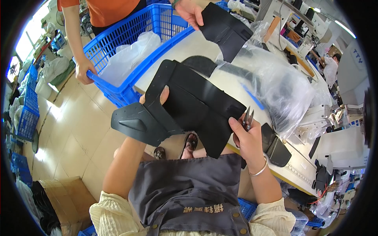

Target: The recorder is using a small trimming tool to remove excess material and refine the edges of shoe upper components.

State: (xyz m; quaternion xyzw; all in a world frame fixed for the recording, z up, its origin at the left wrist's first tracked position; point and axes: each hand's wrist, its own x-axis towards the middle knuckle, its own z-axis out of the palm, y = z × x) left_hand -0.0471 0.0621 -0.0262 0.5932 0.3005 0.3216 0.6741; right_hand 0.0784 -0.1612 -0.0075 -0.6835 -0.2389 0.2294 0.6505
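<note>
A black, leather-like stitched piece (197, 98) is held up in front of me with both hands. Its lower-left flap bears a raised pointed oval. My left hand (164, 95) grips it from behind at the left, mostly hidden, with fingertips showing beside a strip. My right hand (250, 138) pinches its right edge under the thumb. Small metal thread snips (247, 119) are also tucked in that hand, blades pointing up. More black pieces (275, 149) lie on the table by my right wrist. Across from me, a co-worker's hand (191, 12) holds another black piece (226, 33).
A blue plastic basket (130, 88) with clear bags stands at the table's far left, the co-worker's other hand (84, 71) on its rim. Plastic wrap (279, 90) covers much of the white table (301, 167). Machines (342, 145) stand right; a cardboard box (73, 198) sits lower left.
</note>
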